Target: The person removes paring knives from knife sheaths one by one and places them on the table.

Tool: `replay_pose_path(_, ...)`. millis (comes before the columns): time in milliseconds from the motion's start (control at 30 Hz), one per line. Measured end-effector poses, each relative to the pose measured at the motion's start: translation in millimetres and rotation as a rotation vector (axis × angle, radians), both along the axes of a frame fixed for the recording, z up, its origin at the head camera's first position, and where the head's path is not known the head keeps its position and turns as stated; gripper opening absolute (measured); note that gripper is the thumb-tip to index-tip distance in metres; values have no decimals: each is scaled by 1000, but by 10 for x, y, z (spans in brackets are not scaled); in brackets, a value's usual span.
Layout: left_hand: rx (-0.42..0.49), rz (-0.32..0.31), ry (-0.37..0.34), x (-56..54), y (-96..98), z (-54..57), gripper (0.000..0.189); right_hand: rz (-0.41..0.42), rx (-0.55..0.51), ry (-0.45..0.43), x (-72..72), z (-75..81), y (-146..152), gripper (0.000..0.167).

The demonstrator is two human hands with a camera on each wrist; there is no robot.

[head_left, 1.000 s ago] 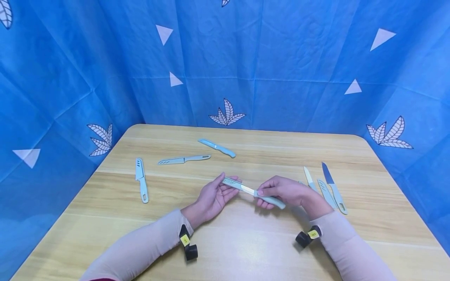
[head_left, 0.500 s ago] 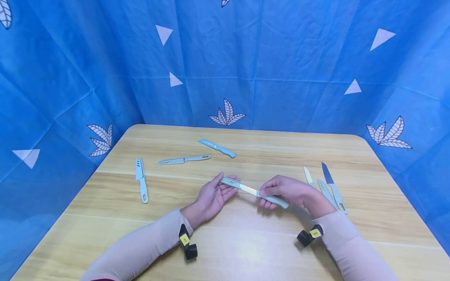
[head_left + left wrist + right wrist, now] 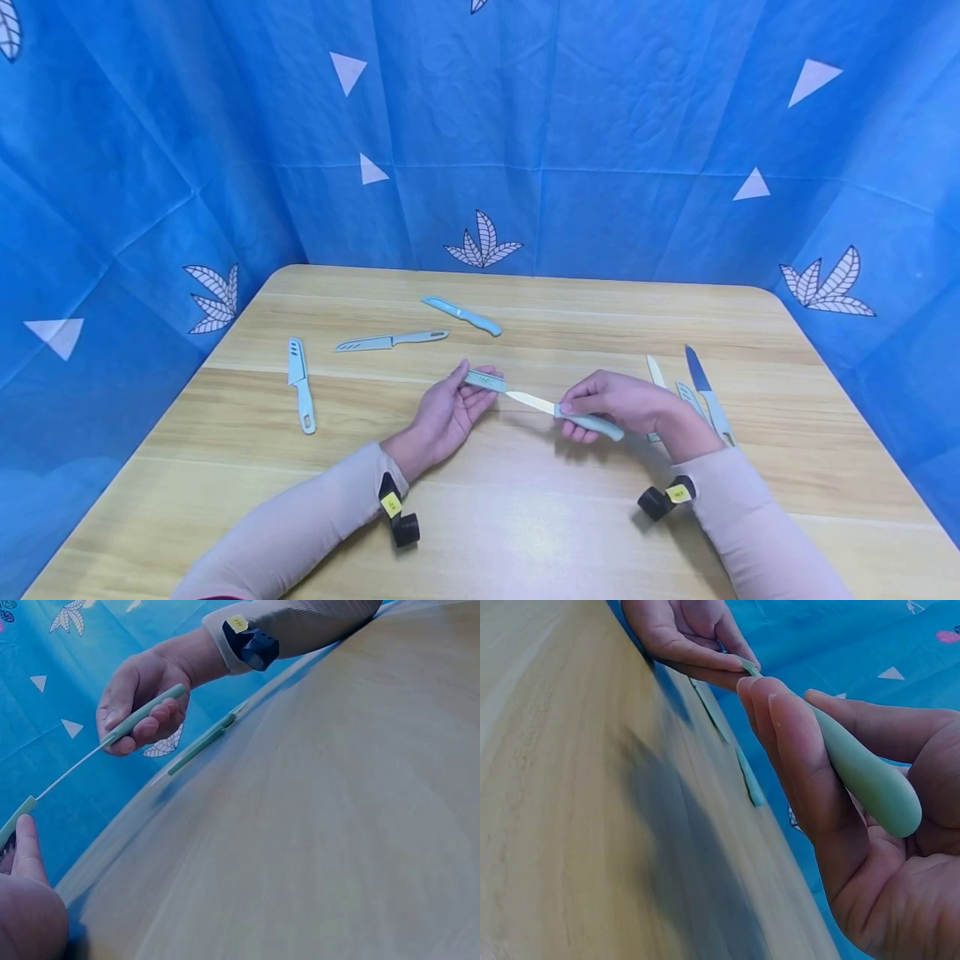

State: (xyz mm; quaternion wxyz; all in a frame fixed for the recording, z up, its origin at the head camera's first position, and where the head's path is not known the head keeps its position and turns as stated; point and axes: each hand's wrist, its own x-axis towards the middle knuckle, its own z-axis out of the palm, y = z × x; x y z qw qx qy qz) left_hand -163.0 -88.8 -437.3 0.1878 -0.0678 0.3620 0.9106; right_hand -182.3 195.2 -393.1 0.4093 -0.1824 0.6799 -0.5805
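Note:
In the head view my left hand [image 3: 442, 421], palm up, holds a light green slotted knife sheath [image 3: 484, 381] between thumb and fingers. My right hand [image 3: 618, 404] grips the light green handle of a paring knife [image 3: 592, 423], thumb on top near the blade. The pale blade lies bare between the two hands, its tip right at the sheath's mouth. Seen from the left wrist, knife [image 3: 142, 716] and sheath [image 3: 18, 817] line up above the table. The right wrist view shows the rounded handle end [image 3: 889, 799] sticking out of my curled right fingers.
Three sheathed knives lie on the wooden table [image 3: 487, 517]: one far left [image 3: 302, 387], one left of centre [image 3: 392, 341], one at the back [image 3: 462, 316]. By the right forearm lie a blue-bladed knife [image 3: 698, 371], a pale-bladed knife [image 3: 655, 371] and a loose sheath [image 3: 688, 397].
The right hand has moved a little right with the knife and the left hand slightly left with the sheath. More blade shows; it has slid out to its tip.

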Motion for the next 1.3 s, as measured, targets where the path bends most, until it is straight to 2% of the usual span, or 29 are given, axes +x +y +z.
replay_pose_path(233, 21, -2, -26, -25, -14, 9, 48, -4, -18, 7, -12, 66, 56, 36)
replay_pose_path(400, 19, -36, -28, -52, -30, 22, 51, 1, -36, 16, -12, 97, 108, 38)
replay_pose_path(700, -59, -92, -5, -106, -47, 109, 48, -31, -1, 79, -11, 154, 173, 42)
replay_pose_path(1067, -165, -163, 47, -167, -36, 220, 42, -120, 65, 72, -5, 228, 239, 42)
replay_pose_path(1300, -158, -219, 84, -195, -21, 282, 42, -143, 91, 108, -4, 253, 276, 42)
